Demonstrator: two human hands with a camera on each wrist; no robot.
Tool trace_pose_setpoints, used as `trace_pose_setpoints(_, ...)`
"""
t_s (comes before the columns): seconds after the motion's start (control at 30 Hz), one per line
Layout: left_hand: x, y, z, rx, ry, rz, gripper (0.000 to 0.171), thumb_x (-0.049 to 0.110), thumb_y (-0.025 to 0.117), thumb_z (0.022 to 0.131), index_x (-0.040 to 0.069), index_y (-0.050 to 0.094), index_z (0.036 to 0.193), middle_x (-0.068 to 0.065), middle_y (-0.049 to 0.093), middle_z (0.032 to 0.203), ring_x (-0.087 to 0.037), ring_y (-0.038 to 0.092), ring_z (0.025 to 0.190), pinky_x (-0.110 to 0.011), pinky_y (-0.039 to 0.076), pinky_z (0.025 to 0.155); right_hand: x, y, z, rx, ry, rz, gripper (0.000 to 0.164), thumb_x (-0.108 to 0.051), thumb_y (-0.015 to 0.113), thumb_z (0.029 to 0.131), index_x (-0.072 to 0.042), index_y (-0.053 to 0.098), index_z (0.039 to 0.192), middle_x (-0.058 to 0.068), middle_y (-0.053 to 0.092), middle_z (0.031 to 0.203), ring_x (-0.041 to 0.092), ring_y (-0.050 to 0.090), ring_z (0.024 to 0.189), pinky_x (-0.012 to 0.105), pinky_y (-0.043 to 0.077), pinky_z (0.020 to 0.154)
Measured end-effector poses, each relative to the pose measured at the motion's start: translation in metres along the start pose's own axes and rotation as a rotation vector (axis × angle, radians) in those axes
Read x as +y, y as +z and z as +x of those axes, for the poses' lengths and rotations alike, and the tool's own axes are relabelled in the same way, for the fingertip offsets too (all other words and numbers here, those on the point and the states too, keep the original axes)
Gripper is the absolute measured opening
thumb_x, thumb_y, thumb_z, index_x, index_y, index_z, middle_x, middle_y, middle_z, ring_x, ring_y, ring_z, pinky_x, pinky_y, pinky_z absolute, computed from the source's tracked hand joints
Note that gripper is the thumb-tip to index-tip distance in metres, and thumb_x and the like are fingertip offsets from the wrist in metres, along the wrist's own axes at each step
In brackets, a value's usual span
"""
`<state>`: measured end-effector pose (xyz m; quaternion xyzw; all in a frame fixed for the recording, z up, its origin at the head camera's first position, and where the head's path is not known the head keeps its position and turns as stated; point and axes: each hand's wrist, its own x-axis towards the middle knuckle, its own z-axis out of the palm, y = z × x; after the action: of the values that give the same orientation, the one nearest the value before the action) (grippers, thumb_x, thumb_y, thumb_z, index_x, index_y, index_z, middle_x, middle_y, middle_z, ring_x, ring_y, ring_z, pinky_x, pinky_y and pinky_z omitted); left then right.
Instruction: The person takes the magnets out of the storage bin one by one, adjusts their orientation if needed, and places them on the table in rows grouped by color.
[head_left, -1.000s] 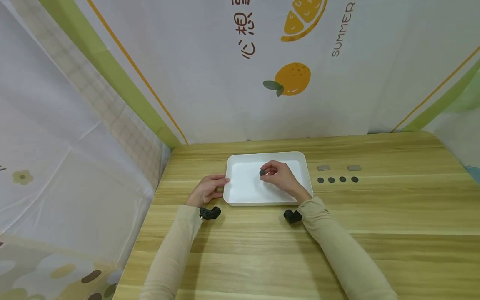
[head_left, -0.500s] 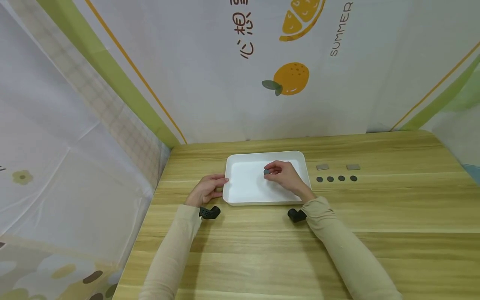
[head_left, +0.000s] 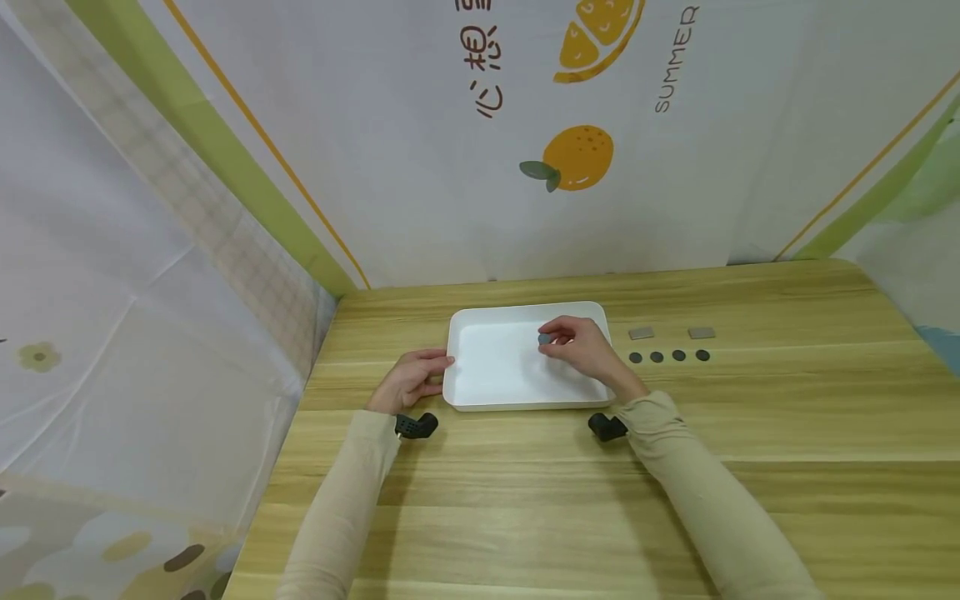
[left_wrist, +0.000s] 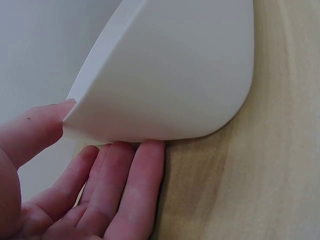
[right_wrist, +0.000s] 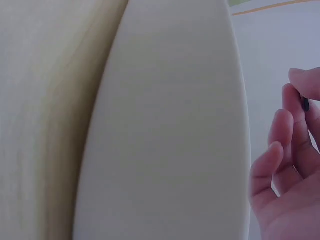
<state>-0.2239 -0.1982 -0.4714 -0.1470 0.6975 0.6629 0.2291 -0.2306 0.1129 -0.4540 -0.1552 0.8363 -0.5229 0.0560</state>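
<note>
Near the middle of the table in the head view lies a shallow white rectangular tray. My left hand holds its left end, with the thumb on the rim and the other fingers against the bottom edge of the wall. Over the right half of the tray, my right hand pinches a small dark grey disc between thumb and fingertips. In the right wrist view the disc shows edge-on as a thin black sliver, mostly covered by the fingers.
Right of the tray, several dark round discs lie in a row. Behind them are two flat grey rectangular pieces. A printed cloth hangs along the back edge of the wooden table.
My right hand has moved to the right over the tray, still pinching the disc, whose face now looks lighter. The left hand keeps its place on the tray's end.
</note>
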Motion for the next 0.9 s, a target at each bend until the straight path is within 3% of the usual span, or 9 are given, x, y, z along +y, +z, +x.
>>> trace_pose_setpoints(0.47, 0.004, 0.001, -0.006, 0.005, 0.002, -0.007, 0.055, 0.011, 0.064, 0.093, -0.002, 0.041, 0.142, -0.006, 0.059, 0.113, -0.009, 0.064, 0.081, -0.024, 0.057, 0.067, 0.000, -0.018, -0.009, 0.011, -0.011, -0.062, 0.025, -0.018, 0.072, 0.087, -0.007, 0.068, 0.108, 0.008, 0.066, 0.099, 0.020, 0.056, 0.084, 0.027, 0.046, 0.068)
trace_pose_setpoints(0.9, 0.003, 0.001, -0.004, -0.009, 0.005, -0.010, 0.056, 0.010, 0.062, 0.094, -0.002, 0.040, 0.143, -0.007, 0.058, 0.114, -0.010, 0.064, 0.083, -0.026, 0.057, 0.070, 0.009, -0.035, -0.016, 0.044, -0.033, -0.120, 0.024, -0.017, 0.072, 0.087, -0.006, 0.067, 0.108, 0.010, 0.063, 0.104, 0.021, 0.052, 0.083, 0.027, 0.043, 0.065)
